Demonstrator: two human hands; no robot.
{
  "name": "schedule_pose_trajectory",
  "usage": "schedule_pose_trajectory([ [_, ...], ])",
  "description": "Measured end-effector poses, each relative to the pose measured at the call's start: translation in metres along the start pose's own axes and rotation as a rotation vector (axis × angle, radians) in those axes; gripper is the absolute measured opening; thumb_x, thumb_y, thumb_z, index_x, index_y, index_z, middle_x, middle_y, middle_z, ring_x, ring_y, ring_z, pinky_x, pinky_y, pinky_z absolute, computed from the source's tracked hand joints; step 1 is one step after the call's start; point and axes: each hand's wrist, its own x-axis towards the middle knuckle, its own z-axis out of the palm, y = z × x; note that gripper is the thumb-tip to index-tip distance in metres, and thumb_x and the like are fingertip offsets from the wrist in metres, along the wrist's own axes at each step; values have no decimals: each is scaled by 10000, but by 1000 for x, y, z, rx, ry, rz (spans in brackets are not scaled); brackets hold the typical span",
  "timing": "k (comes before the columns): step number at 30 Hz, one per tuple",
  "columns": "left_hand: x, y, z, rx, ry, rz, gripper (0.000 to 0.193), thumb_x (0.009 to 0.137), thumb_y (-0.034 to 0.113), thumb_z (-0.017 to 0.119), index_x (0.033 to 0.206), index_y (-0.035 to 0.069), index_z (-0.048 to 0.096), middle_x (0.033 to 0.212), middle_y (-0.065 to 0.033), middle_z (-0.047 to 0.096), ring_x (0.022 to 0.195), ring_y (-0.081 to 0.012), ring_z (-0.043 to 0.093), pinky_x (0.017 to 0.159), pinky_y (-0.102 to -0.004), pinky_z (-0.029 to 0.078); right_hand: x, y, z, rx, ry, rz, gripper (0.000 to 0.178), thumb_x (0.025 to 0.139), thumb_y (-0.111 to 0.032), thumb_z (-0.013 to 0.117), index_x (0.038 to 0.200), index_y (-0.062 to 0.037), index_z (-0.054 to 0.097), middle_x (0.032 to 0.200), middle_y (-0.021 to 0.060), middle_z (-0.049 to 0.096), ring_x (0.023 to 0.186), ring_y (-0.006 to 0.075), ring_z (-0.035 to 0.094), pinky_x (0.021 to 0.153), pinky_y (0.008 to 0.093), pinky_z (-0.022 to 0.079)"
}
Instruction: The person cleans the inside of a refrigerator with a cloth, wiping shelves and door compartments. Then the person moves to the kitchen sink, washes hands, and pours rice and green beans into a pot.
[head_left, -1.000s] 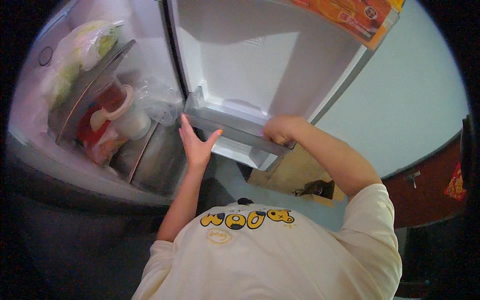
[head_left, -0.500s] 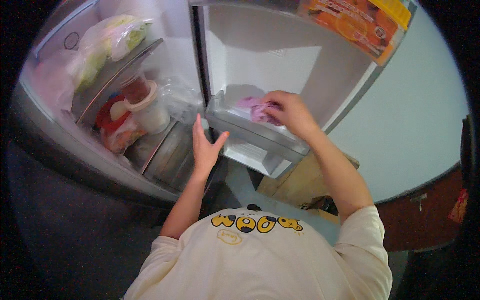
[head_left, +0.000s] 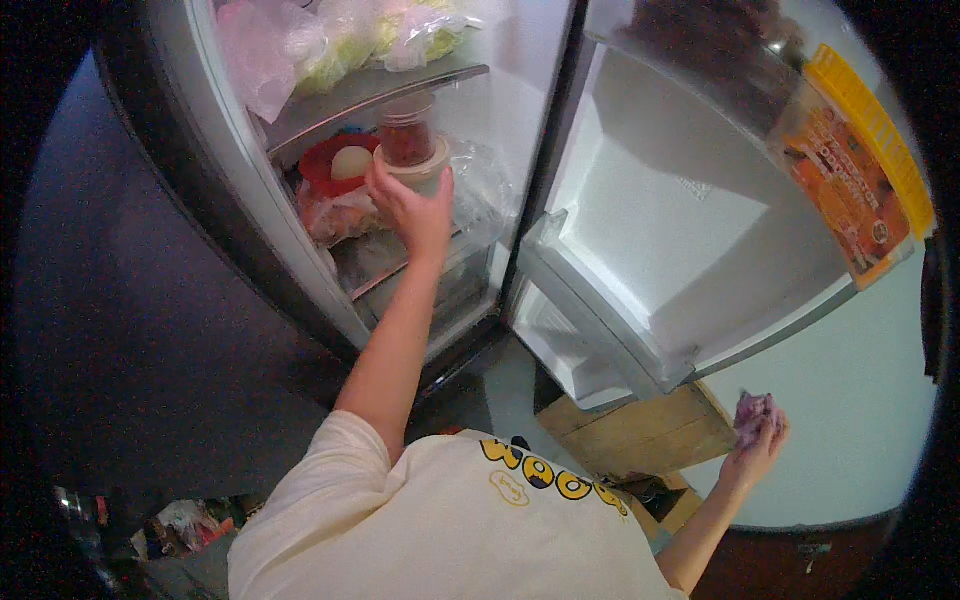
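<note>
Inside the fridge, my left hand (head_left: 420, 217) is wrapped round a pale round tub (head_left: 428, 172), fingers on one side and thumb on the other. On top of that tub stands a clear jar (head_left: 405, 138) with dark red contents. Beside them sit a red bowl (head_left: 316, 168) with a pale rounded thing (head_left: 352, 162) in it and a clear bag of reddish food (head_left: 345, 218). Out past the opened door, my right hand (head_left: 755, 460) holds a crumpled purple cloth (head_left: 757, 416) in closed fingers.
The fridge door (head_left: 690, 190) stands wide, with a clear lower bin (head_left: 600, 300) and an orange packet (head_left: 845, 180) in its upper bin. Bagged green vegetables (head_left: 400, 35) lie on the upper shelf. A brown cardboard box (head_left: 640, 430) is below the door.
My right hand has left the door bin with the cloth and moved right and nearer. My left hand, open before, has reached into the fridge onto the tub. The view has shifted.
</note>
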Motion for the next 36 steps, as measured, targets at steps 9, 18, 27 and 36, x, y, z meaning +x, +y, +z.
schedule_pose_trajectory([
  [9,40,-23,27,210,-85,-171,1257,569,510,867,1464,-42,181,1435,-297,344,1366,-412,303,1115,-522,257,28,45,69,-358,-41,-194,641,922,-168,636,1463,-79,303,1335,123,441,963,160,556,804,272,462],
  [18,61,-25,22,85,-167,-151,1052,597,512,852,1347,-67,397,1278,-240,549,1208,-372,516,1098,-453,303,27,33,63,-428,-146,-130,736,816,-156,768,1391,45,355,1176,119,557,953,171,563,820,286,481],
  [27,14,30,-14,87,10,170,934,602,398,896,1290,-35,437,1247,-194,538,1188,-324,508,1027,-435,369,30,7,89,-452,-168,-43,663,826,-194,771,1329,14,393,1015,80,601,743,105,552,618,238,458],
  [36,-52,103,-4,-581,-705,91,887,603,255,899,1324,9,447,1257,-149,584,1168,-263,559,1015,-412,427,30,19,88,-418,-125,-58,672,831,-202,768,1344,-12,379,871,46,612,598,78,509,475,231,398],
])
